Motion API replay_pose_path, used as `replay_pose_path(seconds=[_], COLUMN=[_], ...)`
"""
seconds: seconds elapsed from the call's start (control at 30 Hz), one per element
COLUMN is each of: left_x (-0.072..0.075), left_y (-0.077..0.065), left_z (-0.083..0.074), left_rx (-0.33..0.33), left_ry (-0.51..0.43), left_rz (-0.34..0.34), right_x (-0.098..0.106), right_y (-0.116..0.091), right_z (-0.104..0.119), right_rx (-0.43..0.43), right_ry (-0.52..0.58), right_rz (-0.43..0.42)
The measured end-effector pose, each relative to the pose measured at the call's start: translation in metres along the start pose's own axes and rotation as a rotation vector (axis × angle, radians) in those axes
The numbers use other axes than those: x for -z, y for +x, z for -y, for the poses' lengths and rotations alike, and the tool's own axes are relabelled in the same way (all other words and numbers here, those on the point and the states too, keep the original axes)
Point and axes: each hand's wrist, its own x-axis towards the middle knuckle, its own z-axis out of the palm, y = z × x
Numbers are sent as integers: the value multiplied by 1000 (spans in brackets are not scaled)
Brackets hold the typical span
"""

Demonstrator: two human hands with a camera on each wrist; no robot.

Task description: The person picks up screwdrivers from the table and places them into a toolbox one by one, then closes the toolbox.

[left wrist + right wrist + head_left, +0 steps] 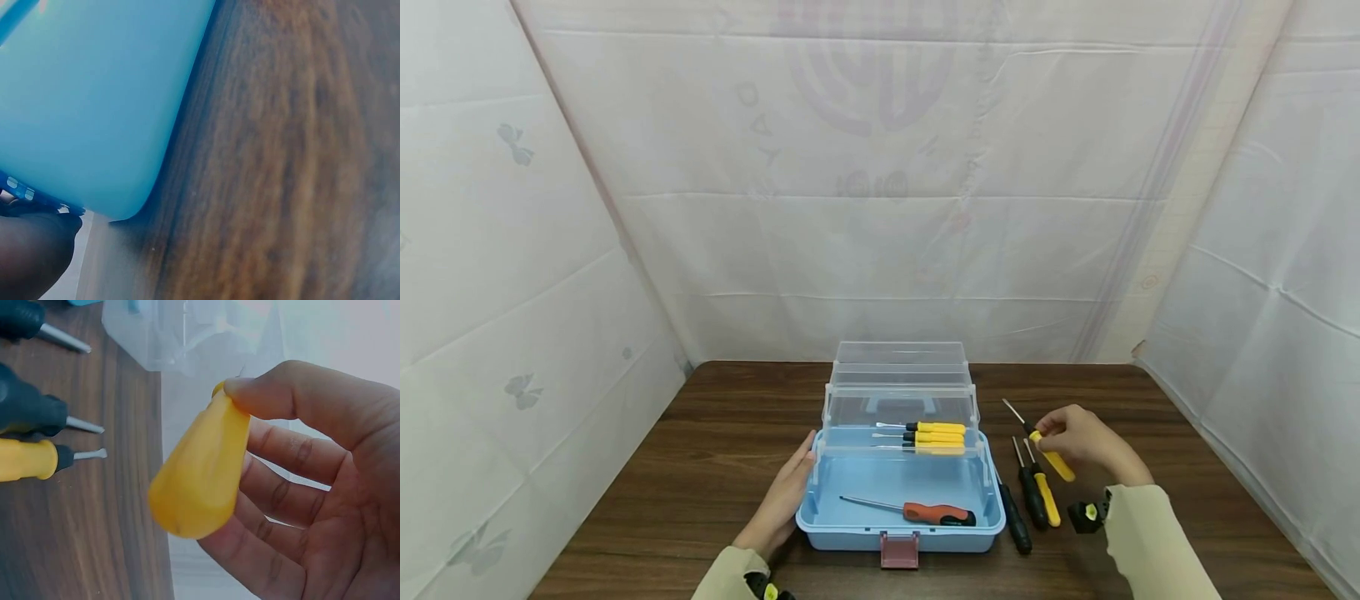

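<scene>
The fingers [294,450] of the right hand [1078,435] are drawn in to a light pinch with the thumb, holding a yellow screwdriver [1058,464] near its black collar, off the tabletop [662,500]; gripping there probably keeps it balanced while the butt sticks out free and the shaft points forward and left. Just beside it, two black drivers [1034,500] and a second yellow one [1048,498] lie with tips pointing away from the person, so their handles are likely easiest to reach. Left of these sits the blue box [842,542]; the left hand [781,493], fingers extended and grasping nothing, rests along its left side, seemingly to steady it. A red driver [936,513] lies crosswise near the front of the box, and three yellow drivers [940,437] lie side by side at the back, all handles rightward, perhaps to stack neatly. Behind them the clear lid [902,373] stands raised, leaving the front uncovered.
</scene>
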Motion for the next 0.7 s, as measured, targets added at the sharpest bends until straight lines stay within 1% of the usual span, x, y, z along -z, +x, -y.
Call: replay_pose_path(seconds=[0.23,0.47,0.6,0.7], left_x=[0,0,0,-1], left_y=[0,-1,-1,-1], left_z=[0,-1,0,-1], left_rx=[-1,4,3,3], left_ry=[2,7,4,2], left_rz=[2,-2,-1,0], right_x=[3,4,4,4], right_y=[0,1,4,5], right_z=[8,12,15,17], right_rx=[31,34,58,93], right_ry=[-13,-3,-16,-33], right_rz=[5,8,10,20])
